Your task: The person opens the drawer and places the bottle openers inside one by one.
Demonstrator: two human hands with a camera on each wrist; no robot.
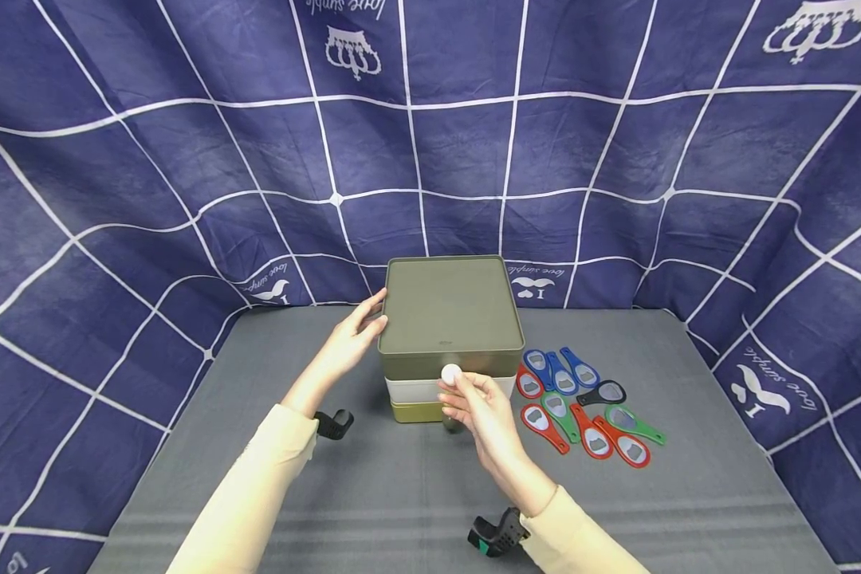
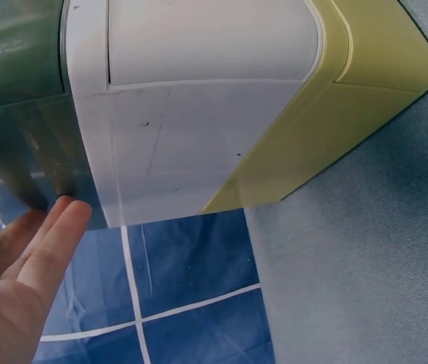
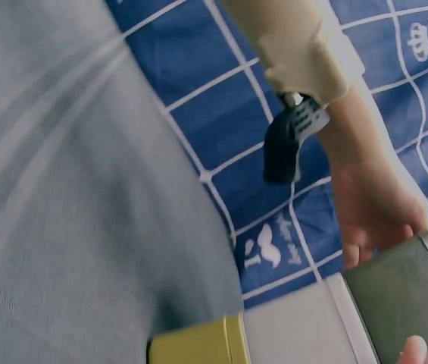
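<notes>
In the head view, a stack stands towards the far side of the grey desk (image 1: 395, 494): a green box (image 1: 450, 299) over a white box (image 1: 410, 391) over a yellow box (image 1: 416, 412). The left hand (image 1: 347, 343), its grip apart, touches the green box's left side; the right hand (image 1: 489, 414) has its grip together on a small white piece (image 1: 450, 374) before the stack; whether it is attached, I cannot tell. Bottle openers (image 1: 594, 440) lie to the right. The left wrist view shows straightish fingers against the green box. The right wrist view shows just the right hand's fingertips. The stack is assembled, no drawer appears pulled out, and the openers lie outside, so most work seems left.
</notes>
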